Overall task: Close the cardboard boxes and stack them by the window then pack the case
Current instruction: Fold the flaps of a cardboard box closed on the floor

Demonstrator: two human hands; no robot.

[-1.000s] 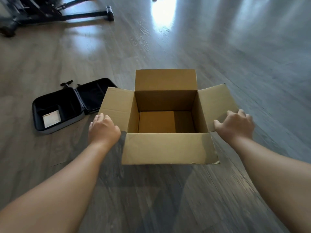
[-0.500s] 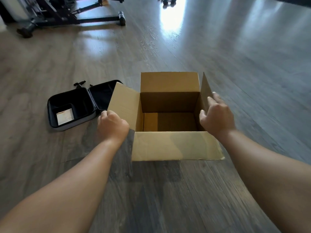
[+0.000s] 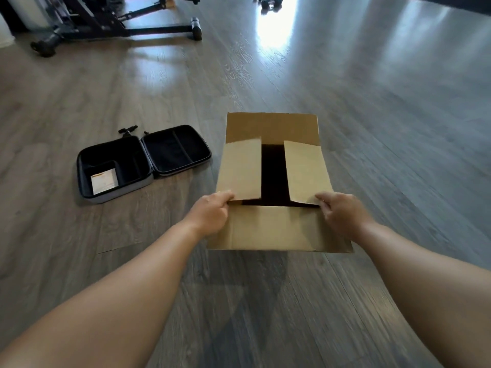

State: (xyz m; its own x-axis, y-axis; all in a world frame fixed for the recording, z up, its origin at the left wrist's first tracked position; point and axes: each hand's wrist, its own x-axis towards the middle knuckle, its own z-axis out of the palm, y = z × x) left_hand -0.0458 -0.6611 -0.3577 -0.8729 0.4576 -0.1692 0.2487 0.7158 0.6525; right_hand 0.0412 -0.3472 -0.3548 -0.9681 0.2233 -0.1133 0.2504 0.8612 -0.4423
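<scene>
A brown cardboard box [image 3: 279,229] stands on the wooden floor in front of me. Its two side flaps are folded inward over the opening, with a dark gap between them. The far flap stands up and the near flap hangs toward me. My left hand [image 3: 212,213] grips the near corner of the left flap. My right hand [image 3: 340,211] holds the near corner of the right flap. A black hard case [image 3: 138,163] lies open on the floor to the left of the box, with a white card in one compartment.
A black metal stand with wheeled feet [image 3: 111,25] stretches across the far left of the floor. Dumbbells [image 3: 269,1] sit at the far top edge. Bright glare falls on the floor beyond the box.
Both side flaps went from spread outward to folded down over the box. My hands moved inward and toward the near corners of the flaps.
</scene>
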